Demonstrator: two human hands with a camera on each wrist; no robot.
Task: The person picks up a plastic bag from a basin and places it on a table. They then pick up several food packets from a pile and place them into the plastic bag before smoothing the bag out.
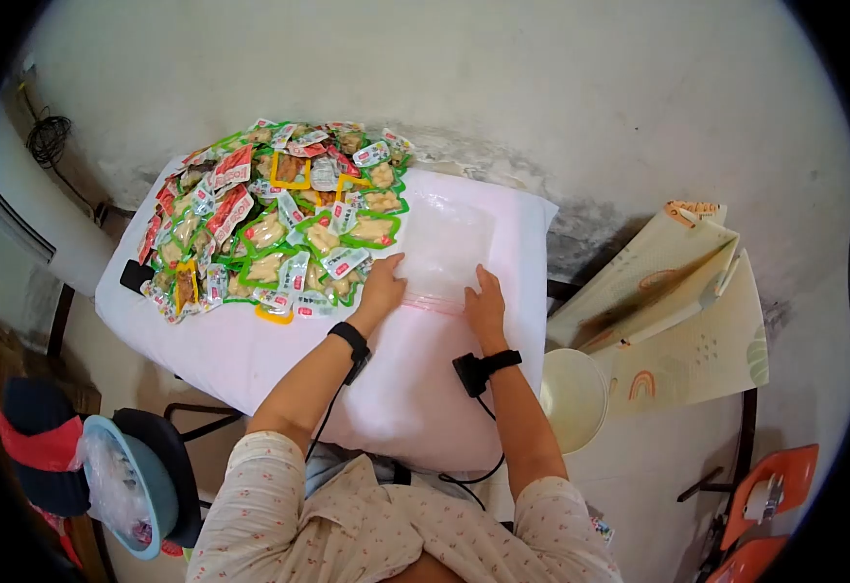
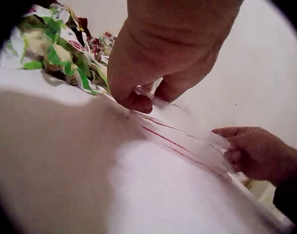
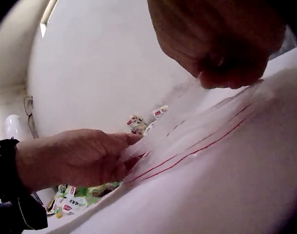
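Note:
A clear plastic bag (image 1: 446, 243) with red lines along its near edge lies on the white cloth, right of a heap of small food packets (image 1: 279, 219). My left hand (image 1: 380, 291) pinches the bag's left near corner, thumb and fingers closed on the film, as the left wrist view shows. At the right near corner my right hand (image 1: 486, 309) pinches the same bag (image 3: 187, 141). Between the two hands the red-lined edge (image 2: 173, 141) is stretched, with the film slightly raised.
Vacuum packets with green, yellow and red edges cover the table's left part. A white bucket (image 1: 574, 400) and a folded patterned mat (image 1: 687, 330) stand to the right. At the lower left is a blue basin (image 1: 157, 496) holding plastic; an orange chair (image 1: 773, 491) is at lower right.

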